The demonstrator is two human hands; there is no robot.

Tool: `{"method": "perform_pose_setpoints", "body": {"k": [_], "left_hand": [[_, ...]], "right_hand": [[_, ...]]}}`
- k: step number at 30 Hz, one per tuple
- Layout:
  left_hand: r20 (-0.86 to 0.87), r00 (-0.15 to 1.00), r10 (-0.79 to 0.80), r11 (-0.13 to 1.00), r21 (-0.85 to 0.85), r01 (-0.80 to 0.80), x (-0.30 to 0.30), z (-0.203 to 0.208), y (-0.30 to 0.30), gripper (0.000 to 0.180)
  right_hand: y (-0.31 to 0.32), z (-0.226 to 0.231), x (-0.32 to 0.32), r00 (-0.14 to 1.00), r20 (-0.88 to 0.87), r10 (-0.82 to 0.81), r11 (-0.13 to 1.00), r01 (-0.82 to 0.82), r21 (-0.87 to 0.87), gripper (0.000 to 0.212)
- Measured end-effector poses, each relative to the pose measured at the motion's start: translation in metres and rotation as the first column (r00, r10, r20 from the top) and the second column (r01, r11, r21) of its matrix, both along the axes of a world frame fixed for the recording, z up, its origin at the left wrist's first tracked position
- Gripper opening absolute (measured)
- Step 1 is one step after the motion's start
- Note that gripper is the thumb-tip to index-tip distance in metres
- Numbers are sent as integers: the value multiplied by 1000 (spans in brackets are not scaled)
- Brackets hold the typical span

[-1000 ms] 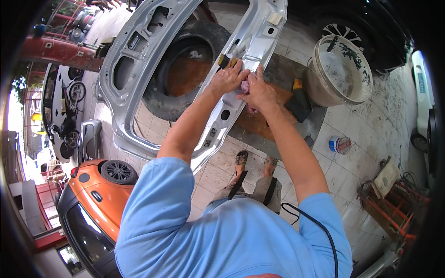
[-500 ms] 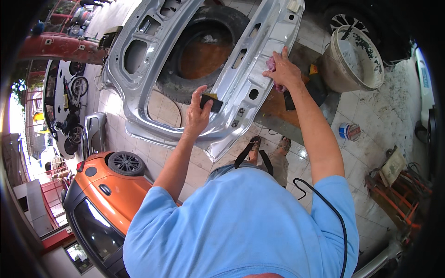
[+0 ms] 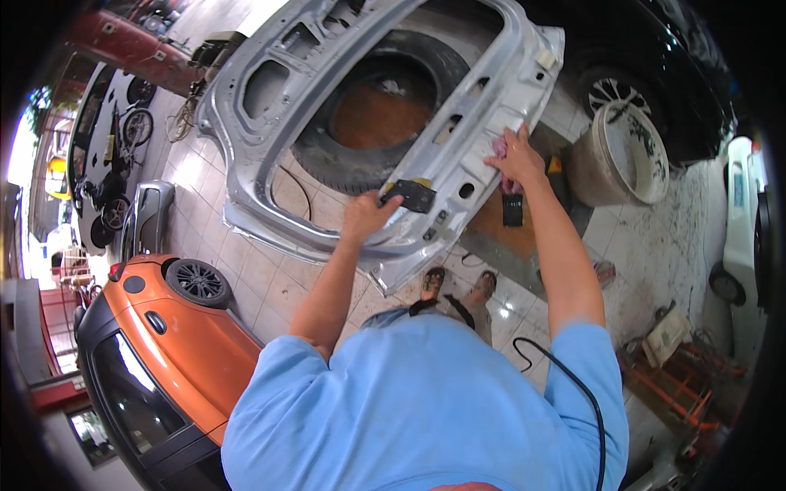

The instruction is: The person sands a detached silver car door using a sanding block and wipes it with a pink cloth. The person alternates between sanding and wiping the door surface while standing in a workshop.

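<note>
A silver car tailgate shell [image 3: 336, 237] lies over a large tyre [image 3: 352, 168] in front of me. My left hand [image 3: 368, 217] is closed on the end of a black sanding pad [image 3: 413, 196] with a yellow edge. The pad rests over the panel's near inner rail. My right hand [image 3: 517, 159] grips a crumpled pink cloth [image 3: 499, 147] against the panel's right edge, with the fingers partly spread over it. Just below that hand, a small black block [image 3: 512, 210] shows beside the panel edge.
A dirty white bucket [image 3: 610, 155] stands to the right, near a dark car's wheel [image 3: 618, 92]. An orange car [image 3: 172, 327] is at the lower left. A reddish metal frame [image 3: 675, 385] sits at the lower right. A black cable [image 3: 573, 380] runs over my right side.
My view has shifted, so the panel sits lower and farther right. The left hand has turned the black pad flatter over the rail. The right hand keeps the pink cloth at the panel's edge.
</note>
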State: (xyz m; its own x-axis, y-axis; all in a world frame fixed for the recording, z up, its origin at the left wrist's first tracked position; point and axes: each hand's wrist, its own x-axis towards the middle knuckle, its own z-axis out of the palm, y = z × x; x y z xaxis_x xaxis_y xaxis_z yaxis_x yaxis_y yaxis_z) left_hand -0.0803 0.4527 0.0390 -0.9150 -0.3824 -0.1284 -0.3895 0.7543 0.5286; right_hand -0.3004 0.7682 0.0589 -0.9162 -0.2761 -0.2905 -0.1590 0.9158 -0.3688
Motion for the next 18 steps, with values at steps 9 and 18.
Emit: {"method": "perform_pose_setpoints", "body": {"k": [9,18], "left_hand": [[140,986,93,988,112,-109,-14,-27,-15,71],[-142,913,382,715,672,-195,-26,-34,-42,18]], "right_hand": [[0,-5,-1,999,-30,14,1000,-13,18,108],[-1,-5,-2,1000,-28,5,999,-4,46,110]]}}
